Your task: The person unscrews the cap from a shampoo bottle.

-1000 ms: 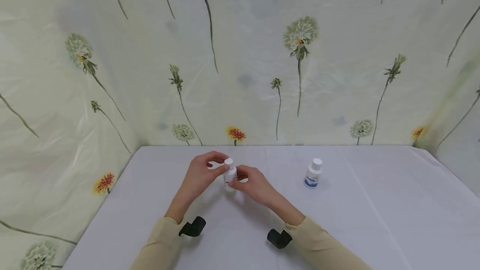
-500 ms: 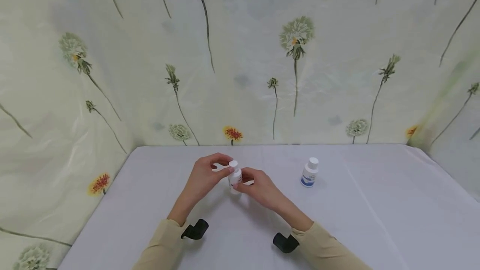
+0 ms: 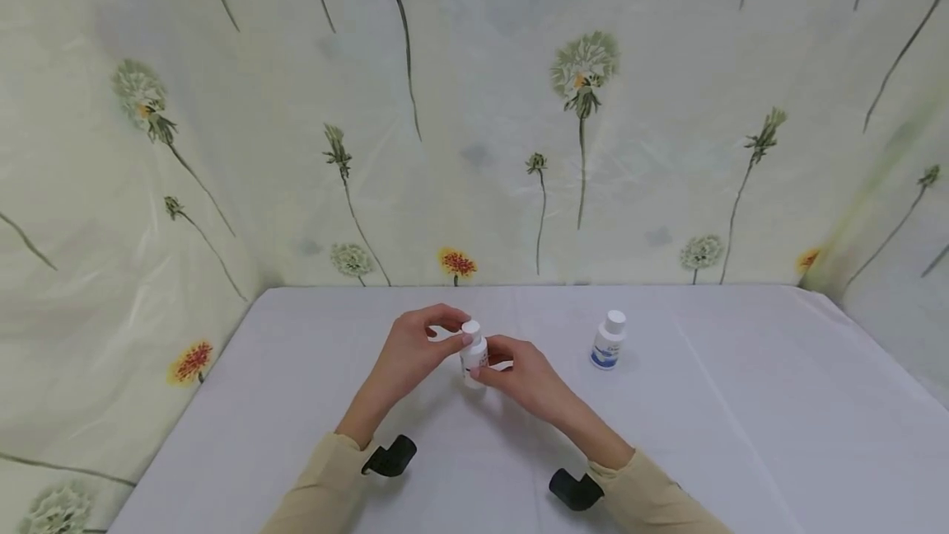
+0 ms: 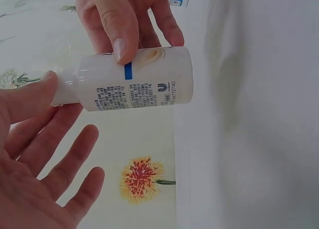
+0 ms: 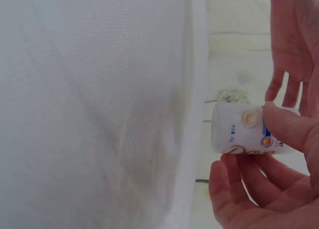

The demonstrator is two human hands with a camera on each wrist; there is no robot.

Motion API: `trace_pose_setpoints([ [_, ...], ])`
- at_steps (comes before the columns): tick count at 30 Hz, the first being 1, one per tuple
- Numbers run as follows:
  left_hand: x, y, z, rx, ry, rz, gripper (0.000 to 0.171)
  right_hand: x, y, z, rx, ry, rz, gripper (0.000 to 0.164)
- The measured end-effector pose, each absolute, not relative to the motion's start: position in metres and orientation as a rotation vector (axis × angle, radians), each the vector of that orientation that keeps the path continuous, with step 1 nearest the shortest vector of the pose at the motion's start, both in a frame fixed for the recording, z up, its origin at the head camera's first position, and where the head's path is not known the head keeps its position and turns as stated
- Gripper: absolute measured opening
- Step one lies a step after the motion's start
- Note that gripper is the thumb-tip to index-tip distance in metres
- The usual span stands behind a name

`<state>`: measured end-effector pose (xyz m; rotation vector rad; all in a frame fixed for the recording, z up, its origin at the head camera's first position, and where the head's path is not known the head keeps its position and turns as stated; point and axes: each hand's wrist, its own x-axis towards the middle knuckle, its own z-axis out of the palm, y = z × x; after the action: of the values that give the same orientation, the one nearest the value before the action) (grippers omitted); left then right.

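Observation:
A small white Dove bottle point(image 3: 474, 363) is held upright between both hands near the middle of the table. My left hand point(image 3: 413, 350) pinches its white cap point(image 3: 470, 327) between thumb and fingers; in the left wrist view the other fingers of that hand fan out loosely. My right hand point(image 3: 528, 377) grips the bottle's body from the right, thumb in front and fingers behind. Small printed text and a blue bar show on the bottle point(image 4: 137, 82) in the left wrist view. The right wrist view shows the Dove lettering on the bottle point(image 5: 244, 132), partly covered by the thumb.
A second white bottle point(image 3: 608, 342) with a blue label band stands upright to the right of the hands. White cloth covers the table point(image 3: 704, 443). Behind it rises a flower-printed curtain point(image 3: 474, 105). Dark wrist cameras point(image 3: 391, 456) sit at both cuffs.
Both hands and the held bottle have shifted slightly right and nearer the person. The grip looks the same. The scene has drifted slightly left with the head's turn.

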<state>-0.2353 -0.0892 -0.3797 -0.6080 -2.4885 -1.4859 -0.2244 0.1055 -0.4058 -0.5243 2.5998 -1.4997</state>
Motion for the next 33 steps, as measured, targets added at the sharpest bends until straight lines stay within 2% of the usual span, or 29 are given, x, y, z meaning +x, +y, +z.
trace_pose_setpoints([
  [33,-0.213,-0.056,-0.377,-0.714,-2.470,-1.735,0.020,-0.180,0.144,-0.398,-0.340,2.645,-1.601,0.039],
])
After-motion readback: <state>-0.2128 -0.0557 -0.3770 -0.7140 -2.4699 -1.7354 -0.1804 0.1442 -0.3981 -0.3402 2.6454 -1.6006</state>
